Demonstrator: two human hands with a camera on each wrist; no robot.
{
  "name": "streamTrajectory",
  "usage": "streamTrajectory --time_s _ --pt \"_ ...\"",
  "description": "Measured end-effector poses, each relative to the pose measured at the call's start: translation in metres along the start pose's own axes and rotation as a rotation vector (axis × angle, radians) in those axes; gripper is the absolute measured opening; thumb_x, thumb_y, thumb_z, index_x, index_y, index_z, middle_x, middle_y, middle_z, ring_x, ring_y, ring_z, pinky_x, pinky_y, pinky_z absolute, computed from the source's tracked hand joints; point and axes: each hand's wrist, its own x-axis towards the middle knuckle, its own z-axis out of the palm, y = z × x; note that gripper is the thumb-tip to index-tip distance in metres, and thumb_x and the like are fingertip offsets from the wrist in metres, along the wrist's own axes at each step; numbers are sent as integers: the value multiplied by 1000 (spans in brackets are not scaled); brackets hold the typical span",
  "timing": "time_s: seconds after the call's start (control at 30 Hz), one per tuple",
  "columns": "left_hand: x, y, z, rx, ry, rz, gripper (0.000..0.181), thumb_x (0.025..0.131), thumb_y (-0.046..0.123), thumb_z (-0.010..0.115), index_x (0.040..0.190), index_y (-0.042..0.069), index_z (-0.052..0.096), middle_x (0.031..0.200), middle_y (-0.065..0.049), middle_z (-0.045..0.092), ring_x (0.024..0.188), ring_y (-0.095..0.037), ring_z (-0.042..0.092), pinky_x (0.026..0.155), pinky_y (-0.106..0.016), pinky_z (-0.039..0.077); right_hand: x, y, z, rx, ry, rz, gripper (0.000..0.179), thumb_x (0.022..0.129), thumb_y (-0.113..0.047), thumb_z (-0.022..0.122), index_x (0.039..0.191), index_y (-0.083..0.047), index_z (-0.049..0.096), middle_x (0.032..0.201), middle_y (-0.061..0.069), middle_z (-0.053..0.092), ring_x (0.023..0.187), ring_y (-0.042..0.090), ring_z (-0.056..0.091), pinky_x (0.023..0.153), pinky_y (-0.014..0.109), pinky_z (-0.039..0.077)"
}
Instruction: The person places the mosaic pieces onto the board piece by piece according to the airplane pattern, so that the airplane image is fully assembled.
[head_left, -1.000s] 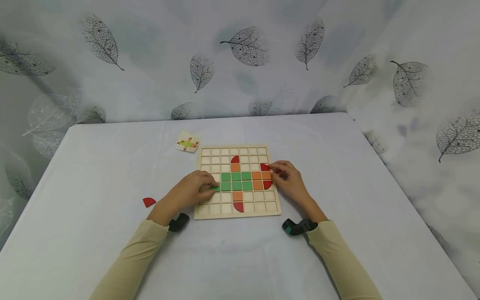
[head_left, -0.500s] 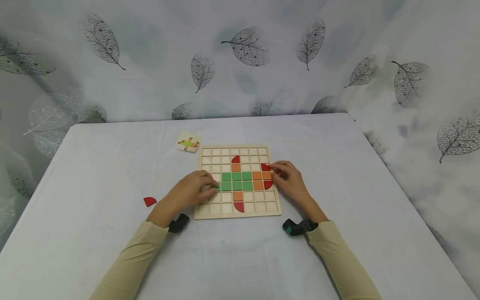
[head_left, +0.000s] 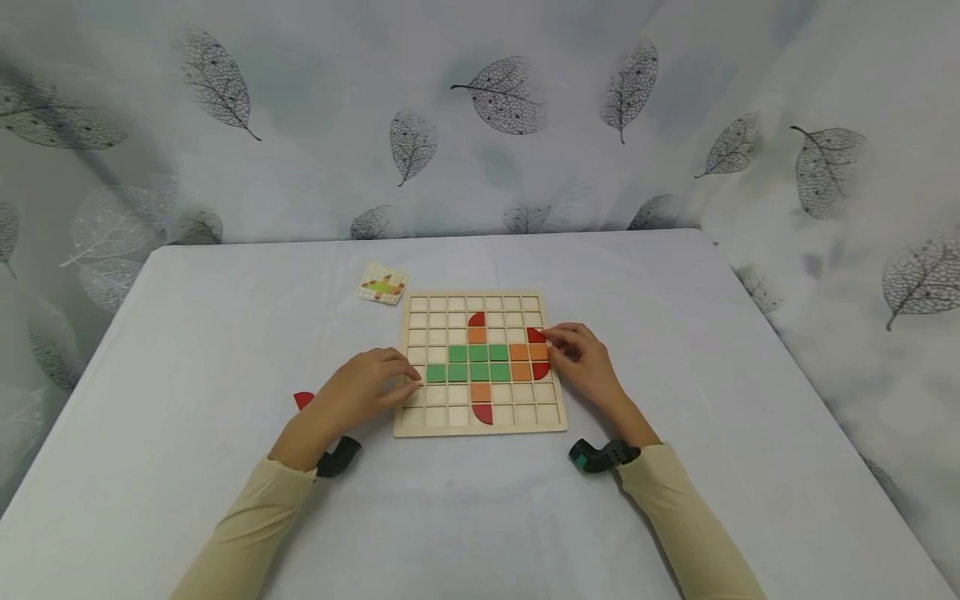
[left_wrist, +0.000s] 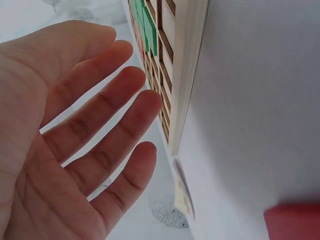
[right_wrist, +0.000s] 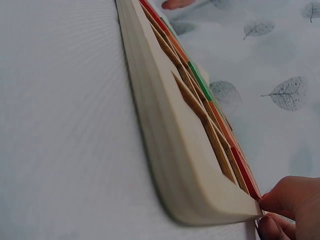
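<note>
A wooden grid board (head_left: 487,432) lies on the white table with a cross of green squares (head_left: 478,353), orange squares (head_left: 521,372) and red quarter-circle pieces (head_left: 483,413) set in its cells. My left hand (head_left: 356,392) hovers at the board's left edge, near the leftmost green square (head_left: 436,373). In the left wrist view its fingers (left_wrist: 122,120) are spread and loosely bent, with nothing in them. My right hand (head_left: 587,362) grips the board's right edge between thumb and finger, beside the red pieces there. A loose red quarter-circle piece (head_left: 303,399) is partly hidden behind the left hand.
A small pattern card (head_left: 382,284) with a coloured cross rests beyond the board's upper left corner. The white table (head_left: 480,517) extends around the board, and a leaf-printed curtain (head_left: 315,167) hangs behind it. Dark cameras (head_left: 600,457) are strapped to both wrists.
My left hand has let go of the leftmost green square and drawn back left, uncovering it and partly covering the loose red piece. The right hand stays at the board's edge.
</note>
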Motion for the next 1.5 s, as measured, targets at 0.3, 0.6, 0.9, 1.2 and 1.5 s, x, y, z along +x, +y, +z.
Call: streamTrajectory --time_s 0.3,0.6,0.9,1.2,1.5 --pt "-13 -5 -7 20 12 3 6 86 12 74 91 10 75 92 -1 68 90 -21 66 81 -39 54 -1 1 -1 18 8 -16 27 90 1 62 117 4 67 120 20 57 94 25 56 78 13 43" --pt "-28 -15 -14 13 -30 -68 8 88 15 72 93 9 74 93 1 67 82 -16 66 78 -37 54 0 0 0 14 0 -6 27 91 0 62 118 4 67 121 19 57 96 27 57 79 17 45" --pt "-43 -22 -29 -6 -138 -234 12 89 20 71 95 11 72 82 7 58 74 -8 55 67 -30 48 0 -1 0 22 4 -4 27 91 1 63 117 4 67 121 19 57 96 28 57 78 15 44" --pt "-55 -27 -33 7 -204 -310 27 79 28 80 100 13 71 85 6 57 76 -9 53 67 -30 46 0 0 0 19 5 -16 27 91 1 62 117 5 67 121 20 57 95 28 57 78 14 44" --pt "-63 -30 -35 -58 -200 -313 28 78 18 81 104 12 70 86 6 57 75 -10 51 64 -26 46 0 0 0 16 3 -17 27 91 0 62 118 5 66 120 20 57 94 24 56 77 11 43"
